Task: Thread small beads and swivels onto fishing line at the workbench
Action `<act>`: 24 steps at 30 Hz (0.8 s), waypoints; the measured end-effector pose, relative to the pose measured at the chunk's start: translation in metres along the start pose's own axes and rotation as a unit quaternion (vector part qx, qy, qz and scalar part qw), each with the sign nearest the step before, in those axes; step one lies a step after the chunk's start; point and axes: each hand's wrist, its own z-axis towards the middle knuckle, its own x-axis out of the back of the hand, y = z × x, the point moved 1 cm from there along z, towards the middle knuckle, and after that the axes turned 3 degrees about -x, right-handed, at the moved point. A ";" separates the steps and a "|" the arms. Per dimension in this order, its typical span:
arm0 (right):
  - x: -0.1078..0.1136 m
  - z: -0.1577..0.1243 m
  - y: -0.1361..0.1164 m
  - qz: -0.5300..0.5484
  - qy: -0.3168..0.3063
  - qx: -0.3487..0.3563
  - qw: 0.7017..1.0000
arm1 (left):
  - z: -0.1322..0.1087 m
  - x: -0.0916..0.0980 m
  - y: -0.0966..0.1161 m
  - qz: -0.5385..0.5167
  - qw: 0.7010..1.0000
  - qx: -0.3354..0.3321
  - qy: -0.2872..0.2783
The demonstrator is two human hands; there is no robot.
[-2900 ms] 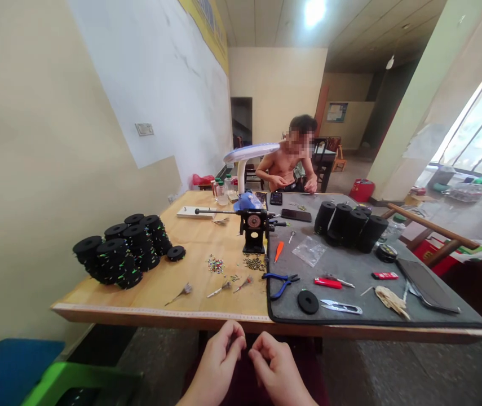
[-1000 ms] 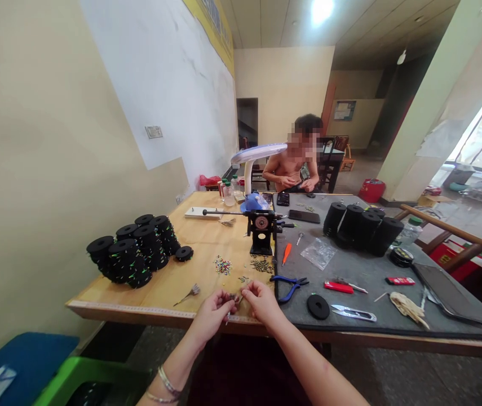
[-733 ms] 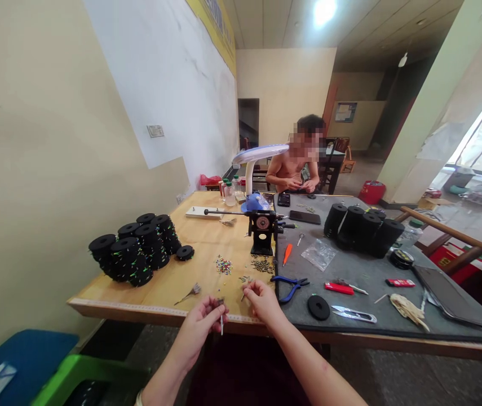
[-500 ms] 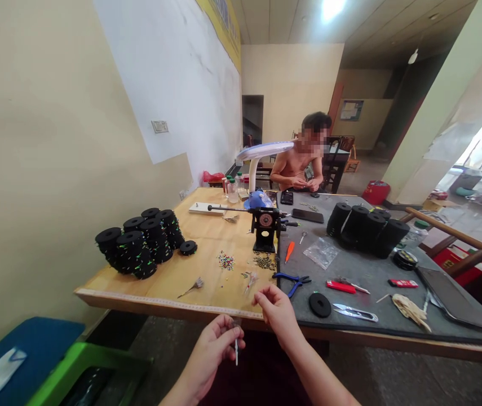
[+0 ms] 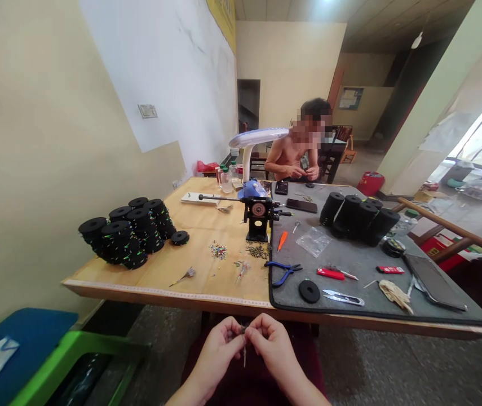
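My left hand (image 5: 217,352) and my right hand (image 5: 271,348) meet below the table's front edge, over my lap. Both pinch a small thin piece (image 5: 244,338) with a pale stem hanging down between the fingertips. What it is exactly is too small to make out. On the wooden tabletop (image 5: 190,237) just ahead lie similar small pieces (image 5: 241,272), a heap of coloured beads (image 5: 218,250) and a little pile of dark metal bits (image 5: 257,251).
A black hand-crank winder (image 5: 257,217) stands mid-table beside a desk lamp (image 5: 251,146). Stacks of black spools (image 5: 126,234) sit left, more spools (image 5: 357,217) right. The grey mat (image 5: 350,265) bears blue pliers (image 5: 283,270), snips (image 5: 343,298), a black disc (image 5: 309,291). Another person sits at the far end.
My hands reached onto the tabletop and took up a small piece. They have drawn back off the table and come together over my lap. The view has dipped a little.
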 end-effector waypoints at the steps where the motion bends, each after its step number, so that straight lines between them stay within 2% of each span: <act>1: 0.001 0.000 0.000 -0.009 0.003 0.005 1.000 | 0.000 0.000 0.000 0.010 1.000 -0.003 0.000; 7: 0.004 -0.004 0.001 -0.077 0.032 0.053 0.995 | 0.000 -0.003 0.001 0.047 0.999 -0.026 0.001; 13: 0.004 -0.005 0.002 -0.114 0.033 0.075 0.990 | -0.001 -0.006 0.001 0.048 0.998 -0.042 0.002; 18: 0.004 -0.003 0.006 -0.066 0.031 0.056 0.996 | -0.001 -0.008 -0.001 -0.066 0.998 0.018 -0.007; 21: 0.004 -0.002 0.009 0.001 0.017 0.020 1.000 | -0.002 -0.008 -0.001 -0.167 0.982 0.080 -0.033; 24: 0.005 -0.001 0.012 0.038 0.003 -0.012 0.999 | -0.002 -0.007 -0.002 -0.202 0.972 0.104 -0.054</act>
